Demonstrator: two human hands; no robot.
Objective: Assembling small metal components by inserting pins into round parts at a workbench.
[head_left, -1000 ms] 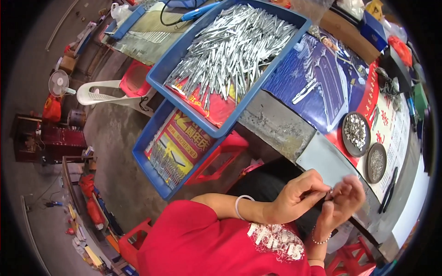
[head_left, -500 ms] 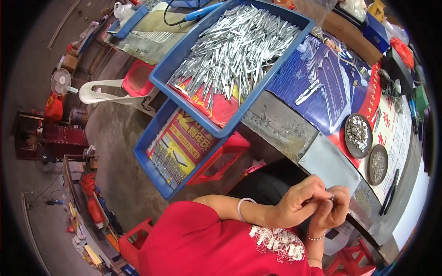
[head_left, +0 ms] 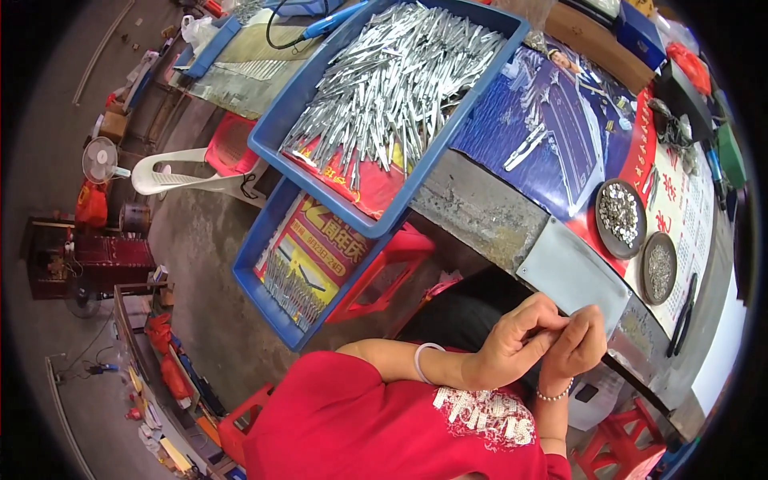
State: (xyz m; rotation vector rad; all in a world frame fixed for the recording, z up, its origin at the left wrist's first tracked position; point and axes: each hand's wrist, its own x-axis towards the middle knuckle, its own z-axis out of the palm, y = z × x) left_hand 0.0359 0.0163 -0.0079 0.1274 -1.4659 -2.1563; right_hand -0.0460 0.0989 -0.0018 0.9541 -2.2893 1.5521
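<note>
basically, l. hand [head_left: 506, 350] w/ thin white bangle [head_left: 418, 362] & r. hand [head_left: 578, 344] w/ pale bead bracelet [head_left: 554, 395] meet, fingertips pinched tog.; can't tell what's betw. them. just beyond lies smooth grey rectangular metal plate [head_left: 576, 268], at edge of worn grey bench [head_left: 464, 204]. farther r.: dark round dish [head_left: 621, 248] of silver bits [head_left: 618, 210], smaller dark dish [head_left: 658, 299], black long-handled tool [head_left: 682, 324]. l.: big blue plastic tray [head_left: 314, 190] of thin silver metal strips [head_left: 408, 80], 2nd blue tray [head_left: 268, 318] lower. room: bare grey floor [head_left: 216, 272], white fan [head_left: 100, 160] far l.
</note>
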